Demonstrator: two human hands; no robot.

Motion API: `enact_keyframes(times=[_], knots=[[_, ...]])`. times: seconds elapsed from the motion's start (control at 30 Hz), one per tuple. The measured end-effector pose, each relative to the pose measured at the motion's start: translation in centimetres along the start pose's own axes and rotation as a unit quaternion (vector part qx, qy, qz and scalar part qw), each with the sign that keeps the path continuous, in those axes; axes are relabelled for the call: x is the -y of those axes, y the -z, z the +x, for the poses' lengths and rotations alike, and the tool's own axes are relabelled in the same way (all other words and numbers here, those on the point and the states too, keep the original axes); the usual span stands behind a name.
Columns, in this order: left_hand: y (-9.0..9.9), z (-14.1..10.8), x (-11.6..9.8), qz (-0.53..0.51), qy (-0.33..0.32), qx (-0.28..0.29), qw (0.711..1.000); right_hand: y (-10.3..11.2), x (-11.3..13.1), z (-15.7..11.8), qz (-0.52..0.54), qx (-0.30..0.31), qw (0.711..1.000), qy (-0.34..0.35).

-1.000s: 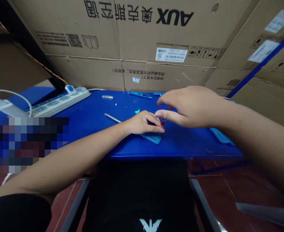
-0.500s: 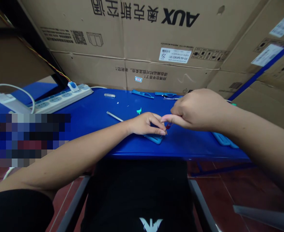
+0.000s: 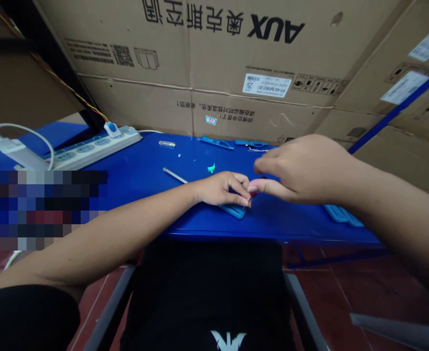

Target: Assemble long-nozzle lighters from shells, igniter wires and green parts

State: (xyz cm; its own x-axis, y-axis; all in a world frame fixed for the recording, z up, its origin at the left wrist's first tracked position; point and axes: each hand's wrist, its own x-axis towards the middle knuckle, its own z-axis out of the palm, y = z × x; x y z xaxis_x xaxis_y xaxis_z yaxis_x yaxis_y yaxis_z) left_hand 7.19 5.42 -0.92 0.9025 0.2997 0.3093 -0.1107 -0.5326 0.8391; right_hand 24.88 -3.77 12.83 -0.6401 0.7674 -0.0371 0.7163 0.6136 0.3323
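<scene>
My left hand (image 3: 226, 188) rests low over the front of the blue table, thumb and forefinger pinched; what lies between their tips is too small to make out. Partly covered by it is a light-blue slotted plastic piece (image 3: 234, 211). My right hand (image 3: 302, 168) is curled above and to the right, with its thumb pressed on a small red-handled tool (image 3: 254, 194) that looks like a screwdriver. The tool's thin dark end meets my left fingertips. My right fingers hide most of the handle. A grey rod (image 3: 174, 174) lies behind my left wrist.
A bright green plastic bit (image 3: 211, 167) lies behind my left hand. Farther back are a clear tube-like piece (image 3: 167, 144) and blue plastic tools (image 3: 216, 142). A power strip (image 3: 93, 146) sits left, blue slotted pieces (image 3: 341, 214) right. Cardboard (image 3: 214, 58) walls the back.
My right hand has tilted and its fingers have loosened a little around the red-handled tool. My left hand keeps its pinch, and the view has shifted slightly.
</scene>
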Motion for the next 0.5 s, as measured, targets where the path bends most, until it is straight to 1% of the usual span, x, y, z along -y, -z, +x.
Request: enact_keyframes(times=[0.07, 0.1, 0.13, 0.17, 0.23, 0.3, 0.37, 0.4, 0.5], knots=[[0.0, 0.0, 0.2, 0.008, -0.008, 0.005, 1.000, 0.3, -0.5, -0.2, 0.064, -0.010, 0.995, 0.079], [0.0, 0.0, 0.2, 0.011, -0.013, 0.008, 1.000, 0.4, -0.7, -0.3, 0.088, -0.001, 0.990, 0.109], [0.0, 0.0, 0.3, 0.013, -0.018, 0.011, 1.000, 0.4, -0.7, -0.3, 0.094, 0.012, 0.988, 0.119], [0.0, 0.0, 0.3, 0.013, -0.022, 0.013, 1.000, 0.4, -0.5, -0.2, 0.079, 0.024, 0.991, 0.107], [0.0, 0.0, 0.2, 0.009, -0.021, 0.018, 1.000, 0.2, 0.1, 0.1, 0.016, 0.035, 0.998, 0.051], [0.0, 0.0, 0.0, 0.005, -0.011, 0.021, 1.000, 0.0, 0.6, 0.2, -0.037, 0.040, 0.999, 0.003], [0.0, 0.0, -0.1, 0.010, -0.004, 0.024, 1.000, -0.1, 0.5, 0.1, -0.032, 0.023, 0.999, 0.000], [0.1, 0.0, -0.1, 0.017, -0.006, 0.027, 0.999, 0.0, 0.2, -0.1, -0.008, 0.011, 1.000, 0.021], [0.0, 0.0, 0.1, 0.035, -0.029, 0.027, 0.999, 0.1, -1.0, -0.5, 0.078, -0.005, 0.988, 0.132]])
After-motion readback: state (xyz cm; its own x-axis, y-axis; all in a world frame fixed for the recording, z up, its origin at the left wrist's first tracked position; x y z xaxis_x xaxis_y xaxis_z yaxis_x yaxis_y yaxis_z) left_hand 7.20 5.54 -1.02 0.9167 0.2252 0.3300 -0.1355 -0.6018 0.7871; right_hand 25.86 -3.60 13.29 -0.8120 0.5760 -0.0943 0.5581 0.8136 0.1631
